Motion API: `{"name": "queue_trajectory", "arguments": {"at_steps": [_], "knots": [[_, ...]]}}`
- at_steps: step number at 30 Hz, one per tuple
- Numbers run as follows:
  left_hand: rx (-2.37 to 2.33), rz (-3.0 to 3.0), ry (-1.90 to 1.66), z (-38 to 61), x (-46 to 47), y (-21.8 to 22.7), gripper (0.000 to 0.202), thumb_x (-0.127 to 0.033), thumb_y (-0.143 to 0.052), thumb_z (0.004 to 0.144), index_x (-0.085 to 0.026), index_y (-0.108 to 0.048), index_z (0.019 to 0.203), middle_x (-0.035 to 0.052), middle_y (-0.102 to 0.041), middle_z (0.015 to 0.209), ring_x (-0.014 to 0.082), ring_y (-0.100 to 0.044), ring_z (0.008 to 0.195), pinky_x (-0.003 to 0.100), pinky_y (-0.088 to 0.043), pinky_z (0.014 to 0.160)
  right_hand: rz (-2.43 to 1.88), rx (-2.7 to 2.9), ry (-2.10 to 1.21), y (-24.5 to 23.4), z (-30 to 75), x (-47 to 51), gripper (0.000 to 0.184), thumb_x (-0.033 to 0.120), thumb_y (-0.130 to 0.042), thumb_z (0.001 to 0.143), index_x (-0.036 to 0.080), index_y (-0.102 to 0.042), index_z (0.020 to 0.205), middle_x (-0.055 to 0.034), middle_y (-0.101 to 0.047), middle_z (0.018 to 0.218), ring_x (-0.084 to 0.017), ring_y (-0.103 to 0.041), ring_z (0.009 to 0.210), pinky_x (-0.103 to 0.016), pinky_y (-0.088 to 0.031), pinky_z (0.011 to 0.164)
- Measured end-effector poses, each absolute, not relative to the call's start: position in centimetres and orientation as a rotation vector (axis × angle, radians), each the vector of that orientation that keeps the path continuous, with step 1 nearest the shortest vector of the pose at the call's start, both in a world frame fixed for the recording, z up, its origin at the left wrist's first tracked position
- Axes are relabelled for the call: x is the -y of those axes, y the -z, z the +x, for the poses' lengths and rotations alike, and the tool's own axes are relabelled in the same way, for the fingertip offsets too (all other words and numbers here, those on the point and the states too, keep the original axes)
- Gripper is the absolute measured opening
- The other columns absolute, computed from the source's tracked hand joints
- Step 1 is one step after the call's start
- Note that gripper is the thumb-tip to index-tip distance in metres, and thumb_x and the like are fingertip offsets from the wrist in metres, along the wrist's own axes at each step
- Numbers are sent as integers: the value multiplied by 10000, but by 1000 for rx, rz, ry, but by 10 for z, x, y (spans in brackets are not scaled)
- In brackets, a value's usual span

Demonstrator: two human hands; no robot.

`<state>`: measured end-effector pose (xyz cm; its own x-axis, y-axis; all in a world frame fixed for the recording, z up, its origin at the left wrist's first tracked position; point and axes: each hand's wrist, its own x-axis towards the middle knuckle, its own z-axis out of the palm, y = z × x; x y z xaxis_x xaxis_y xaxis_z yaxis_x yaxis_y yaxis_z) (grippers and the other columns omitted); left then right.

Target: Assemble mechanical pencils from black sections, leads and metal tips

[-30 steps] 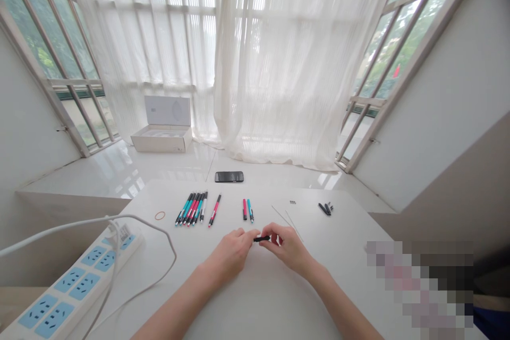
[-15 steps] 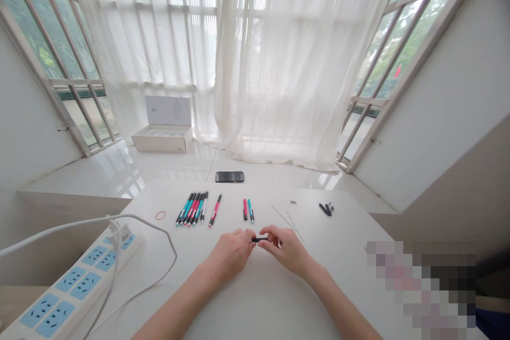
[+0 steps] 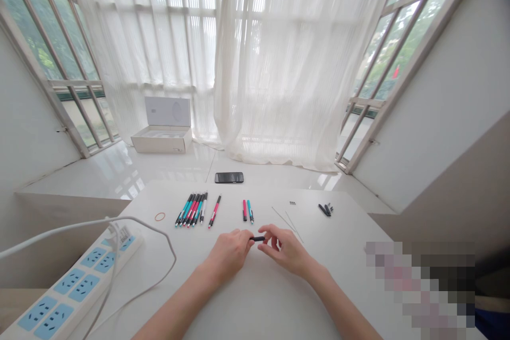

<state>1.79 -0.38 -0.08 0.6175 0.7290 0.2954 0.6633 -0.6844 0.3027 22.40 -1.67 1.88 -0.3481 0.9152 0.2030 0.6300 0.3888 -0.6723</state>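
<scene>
My left hand pinches a short black pen grip piece that points to the right. Around the far end of that piece curves my right hand, its thumb and fingers apart; whether a fingertip touches the end is hard to see. Just beyond the hands lie a pink pen barrel and a teal pen barrel, side by side. Thin refills rest on the table behind my right hand. Farther right are several black pen parts, with a cluster of tiny dark pieces nearer the middle.
A row of several pens lies at left, a single pink pen beside it. A rubber band, a power strip and a white cable are farther left. A phone and an opened white box sit behind.
My right thumb and fingers have spread slightly apart around the end of the black grip piece, and more of it shows. My left hand keeps hold of it, shifted slightly left.
</scene>
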Motion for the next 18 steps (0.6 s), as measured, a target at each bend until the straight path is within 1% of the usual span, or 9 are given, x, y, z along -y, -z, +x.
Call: {"name": "queue_trajectory", "arguments": {"at_steps": [1, 3, 5, 7, 9, 11, 13, 15, 18], "knots": [[-1148, 2677, -606, 18, 4, 1, 172, -218, -319, 986, -202, -488, 1018, 45, -657, 890, 189, -629, 796, 274, -436, 640, -1299, 2087, -667, -18, 224, 16, 213, 378, -552, 849, 231, -627, 984, 2, -693, 780, -117, -554, 583, -240, -426, 593], [-1132, 2654, -624, 17, 4, 0, 156, -243, -363, 979, -207, -463, 1094, 44, -663, 930, 194, -635, 831, 279, -446, 656, -1296, 2095, -669, -18, 224, 16, 183, 362, -524, 867, 223, -637, 902, 1, -690, 752, -115, -547, 577, -238, -415, 584], [-1136, 2619, -630, 17, 4, -1, 188, -282, -434, 958, -207, -435, 1131, 38, -665, 934, 200, -640, 837, 279, -450, 650, -1333, 2117, -659, -17, 225, 16, 267, 365, -466, 902, 209, -629, 758, 5, -661, 650, -114, -522, 542, -237, -389, 560], [-1159, 2602, -612, 17, 5, -1, 157, -291, -455, 948, -204, -443, 1079, 29, -664, 894, 199, -641, 795, 273, -441, 619, -1373, 2135, -642, -18, 225, 16, 363, 366, -408, 930, 202, -605, 673, 7, -627, 583, -112, -502, 513, -238, -371, 545], [-1180, 2612, -592, 18, 4, 0, 89, -270, -413, 962, -206, -459, 1003, 26, -659, 860, 193, -635, 751, 268, -428, 599, -1382, 2141, -637, -19, 224, 17, 318, 376, -427, 923, 207, -624, 739, 8, -633, 606, -113, -506, 518, -238, -381, 556], [-1188, 2627, -591, 18, 4, 0, 115, -250, -361, 977, -206, -467, 973, 27, -655, 846, 187, -629, 728, 268, -421, 598, -1361, 2130, -645, -19, 224, 18, 203, 377, -503, 885, 221, -630, 914, 7, -664, 703, -115, -525, 552, -237, -404, 578], [-1172, 2643, -603, 18, 4, 0, 144, -238, -333, 984, -209, -474, 988, 31, -657, 869, 187, -630, 757, 270, -425, 619, -1330, 2118, -654, -19, 224, 18, 196, 357, -542, 861, 232, -609, 995, 6, -678, 768, -118, -541, 590, -239, -418, 604], [-1154, 2643, -610, 17, 4, -1, 134, -260, -360, 981, -214, -472, 1037, 31, -659, 895, 192, -632, 796, 273, -430, 635, -1328, 2117, -657, -18, 224, 18, 166, 350, -513, 878, 231, -623, 917, 10, -673, 731, -120, -537, 592, -242, -410, 599], [-1168, 2625, -591, 17, 5, -2, 137, -291, -414, 963, -212, -463, 1063, 27, -656, 886, 193, -628, 780, 271, -425, 615, -1365, 2128, -660, -18, 224, 18, 257, 371, -459, 911, 224, -629, 788, 12, -660, 659, -119, -510, 559, -248, -390, 572]]}}
